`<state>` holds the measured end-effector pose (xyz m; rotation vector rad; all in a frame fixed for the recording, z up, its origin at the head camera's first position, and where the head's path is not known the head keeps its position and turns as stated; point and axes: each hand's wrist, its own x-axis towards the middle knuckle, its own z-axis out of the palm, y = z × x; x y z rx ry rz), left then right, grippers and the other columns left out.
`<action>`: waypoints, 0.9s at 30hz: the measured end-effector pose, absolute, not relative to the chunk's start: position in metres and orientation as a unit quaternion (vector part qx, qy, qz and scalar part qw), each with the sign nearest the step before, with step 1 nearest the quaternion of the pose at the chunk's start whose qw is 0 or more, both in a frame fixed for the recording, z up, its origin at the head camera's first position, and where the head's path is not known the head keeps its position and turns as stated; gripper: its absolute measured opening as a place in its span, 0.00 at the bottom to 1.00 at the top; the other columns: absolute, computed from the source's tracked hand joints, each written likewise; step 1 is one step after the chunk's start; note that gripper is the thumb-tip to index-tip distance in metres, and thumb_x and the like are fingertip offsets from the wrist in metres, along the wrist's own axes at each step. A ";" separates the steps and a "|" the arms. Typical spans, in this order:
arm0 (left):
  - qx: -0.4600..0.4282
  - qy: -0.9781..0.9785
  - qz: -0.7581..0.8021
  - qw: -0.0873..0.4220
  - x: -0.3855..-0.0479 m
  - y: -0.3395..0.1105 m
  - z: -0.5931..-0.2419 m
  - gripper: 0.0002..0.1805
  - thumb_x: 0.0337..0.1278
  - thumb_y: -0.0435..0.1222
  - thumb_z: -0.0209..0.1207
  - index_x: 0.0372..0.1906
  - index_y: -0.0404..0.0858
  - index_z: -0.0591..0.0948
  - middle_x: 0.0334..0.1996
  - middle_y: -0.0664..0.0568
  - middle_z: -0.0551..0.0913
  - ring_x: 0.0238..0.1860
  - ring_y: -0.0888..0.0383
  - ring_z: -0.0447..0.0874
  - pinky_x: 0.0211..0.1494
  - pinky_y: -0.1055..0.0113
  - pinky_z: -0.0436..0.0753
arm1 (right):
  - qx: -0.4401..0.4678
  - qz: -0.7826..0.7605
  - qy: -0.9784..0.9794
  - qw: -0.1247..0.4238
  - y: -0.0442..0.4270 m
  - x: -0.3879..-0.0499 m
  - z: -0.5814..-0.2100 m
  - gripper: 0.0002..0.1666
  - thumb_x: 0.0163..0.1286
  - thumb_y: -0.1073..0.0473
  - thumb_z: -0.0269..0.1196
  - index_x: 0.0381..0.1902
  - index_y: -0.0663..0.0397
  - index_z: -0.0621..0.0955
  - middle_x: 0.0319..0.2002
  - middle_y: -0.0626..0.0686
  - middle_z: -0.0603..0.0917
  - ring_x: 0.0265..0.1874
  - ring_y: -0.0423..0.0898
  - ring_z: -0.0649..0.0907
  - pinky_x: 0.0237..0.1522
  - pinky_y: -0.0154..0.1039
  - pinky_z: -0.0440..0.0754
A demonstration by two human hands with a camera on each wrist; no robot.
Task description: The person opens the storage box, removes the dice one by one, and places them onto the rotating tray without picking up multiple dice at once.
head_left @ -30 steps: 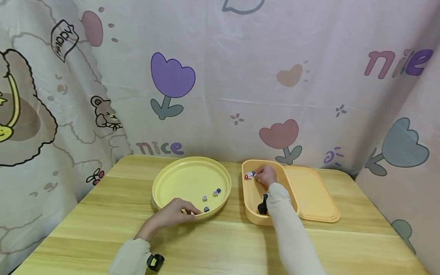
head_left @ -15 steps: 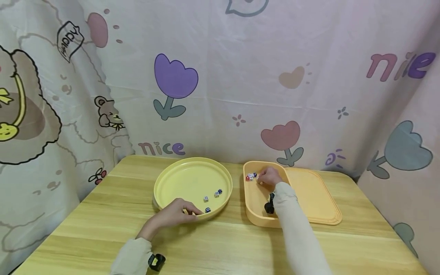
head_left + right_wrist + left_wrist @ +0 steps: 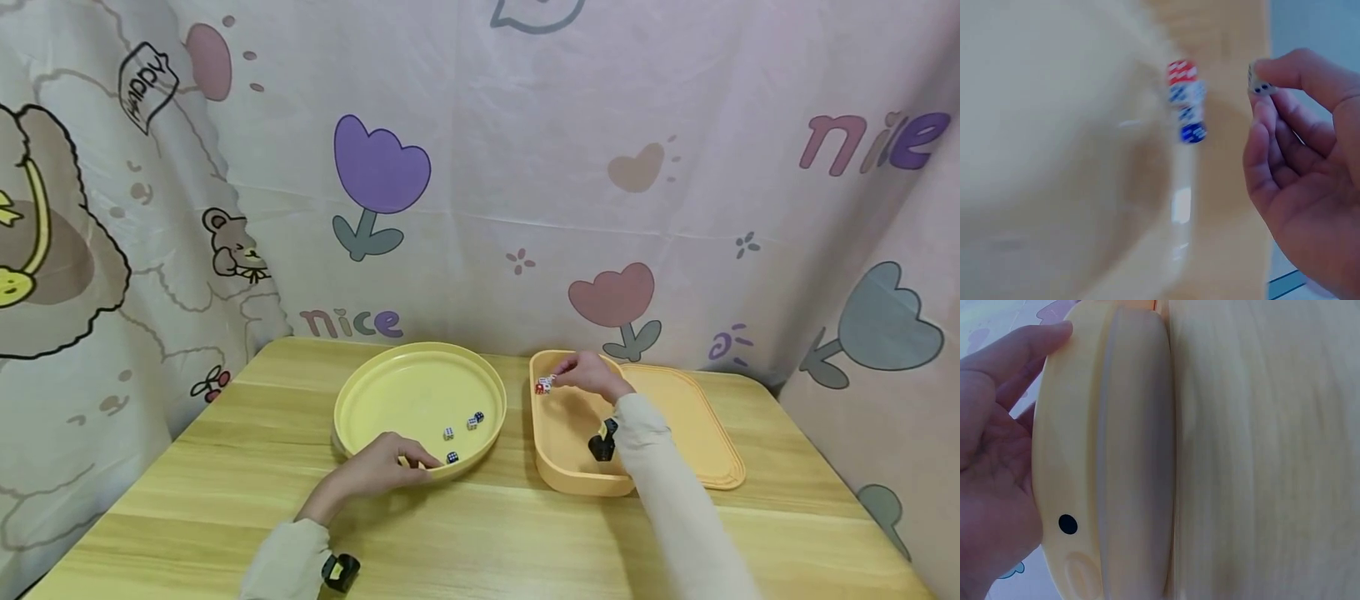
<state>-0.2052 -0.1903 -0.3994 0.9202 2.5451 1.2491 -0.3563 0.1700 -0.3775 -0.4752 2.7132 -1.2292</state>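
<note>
White cubic die with dark pips [image 3: 1262, 80], pinched between thumb and fingertips of the right hand [image 3: 588, 373]. Held at the far left corner of the orange rectangular plastic box [image 3: 573, 478], just beside the dice gathered there (partly covered by the fingers in the head view). Cannot tell whether touching the box floor. Clustered in that same corner of the box: one red die with white pips [image 3: 1182, 71], several white dice with blue pips [image 3: 1189, 114] and one blue die with white pips [image 3: 1194, 133], too blurred to count exactly.

Set to the left of the box: a round pale-yellow plastic tray [image 3: 397, 392], low-walled, marked outside with a black dot [image 3: 1067, 524]. Gripped at its near rim by the left hand [image 3: 382, 461], with thumb and fingers clamped across the edge. Lying in that tray, on the side toward the box: two white dice with dark pips [image 3: 448, 433] and two dark blue dice with white pips [image 3: 452, 457].

Laid flat just right of the box: an orange rectangular lid [image 3: 693, 429]. Spread beneath the box: a wood-grain table [image 3: 510, 542]. Hung behind the box: a pale cloth printed with flowers [image 3: 480, 167].
</note>
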 end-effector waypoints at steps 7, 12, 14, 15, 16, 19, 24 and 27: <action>0.309 0.854 0.412 0.079 -0.205 -0.189 -0.399 0.10 0.59 0.35 0.64 0.42 0.36 0.88 0.36 0.56 0.86 0.33 0.65 0.77 0.38 0.68 0.76 | -0.221 -0.443 0.864 0.091 0.161 -0.327 -0.351 0.09 0.60 0.65 0.68 0.37 0.65 0.84 0.33 0.52 0.85 0.35 0.44 0.80 0.43 0.40 0.75; 0.308 0.856 0.408 0.076 -0.205 -0.190 -0.399 0.10 0.59 0.35 0.64 0.42 0.36 0.88 0.36 0.56 0.86 0.34 0.65 0.76 0.38 0.68 0.76 | -0.254 -0.447 0.855 0.065 0.145 -0.303 -0.341 0.07 0.59 0.62 0.69 0.35 0.60 0.84 0.31 0.49 0.84 0.32 0.43 0.80 0.37 0.39 0.76; 0.310 0.856 0.408 0.076 -0.206 -0.190 -0.400 0.10 0.59 0.34 0.64 0.43 0.36 0.88 0.37 0.56 0.86 0.34 0.66 0.76 0.38 0.69 0.76 | -0.260 -0.449 0.854 0.042 0.138 -0.295 -0.341 0.07 0.59 0.62 0.70 0.34 0.59 0.84 0.30 0.48 0.83 0.31 0.43 0.79 0.35 0.38 0.76; 0.311 0.855 0.409 0.076 -0.206 -0.190 -0.400 0.10 0.59 0.34 0.64 0.43 0.36 0.88 0.37 0.56 0.86 0.34 0.66 0.76 0.38 0.68 0.76 | -0.262 -0.451 0.853 0.031 0.135 -0.291 -0.341 0.07 0.59 0.62 0.70 0.34 0.58 0.84 0.29 0.48 0.83 0.30 0.43 0.79 0.34 0.38 0.76; 0.312 0.854 0.409 0.076 -0.206 -0.190 -0.400 0.09 0.59 0.34 0.64 0.42 0.36 0.88 0.37 0.56 0.86 0.34 0.66 0.77 0.38 0.68 0.76 | -0.263 -0.456 0.850 0.022 0.132 -0.288 -0.342 0.07 0.59 0.62 0.69 0.34 0.59 0.84 0.29 0.48 0.82 0.30 0.43 0.79 0.34 0.38 0.76; 0.315 0.852 0.411 0.077 -0.206 -0.190 -0.401 0.10 0.59 0.35 0.64 0.43 0.35 0.87 0.37 0.55 0.86 0.34 0.66 0.76 0.38 0.68 0.76 | -0.264 -0.462 0.847 -0.006 0.122 -0.277 -0.346 0.06 0.59 0.64 0.68 0.35 0.60 0.83 0.29 0.49 0.82 0.31 0.43 0.79 0.34 0.38 0.78; 0.314 0.852 0.411 0.078 -0.207 -0.190 -0.400 0.10 0.59 0.35 0.64 0.42 0.36 0.88 0.37 0.55 0.86 0.34 0.66 0.76 0.38 0.68 0.76 | -0.244 -0.460 0.851 -0.062 0.099 -0.262 -0.356 0.06 0.58 0.67 0.67 0.34 0.62 0.82 0.30 0.50 0.82 0.31 0.44 0.80 0.36 0.38 0.80; 0.316 0.852 0.410 0.076 -0.207 -0.190 -0.400 0.10 0.58 0.35 0.64 0.42 0.35 0.88 0.37 0.55 0.86 0.34 0.66 0.77 0.38 0.68 0.76 | -0.234 -0.453 0.854 -0.101 0.084 -0.256 -0.365 0.05 0.57 0.69 0.67 0.33 0.61 0.82 0.30 0.51 0.82 0.31 0.44 0.80 0.37 0.38 0.80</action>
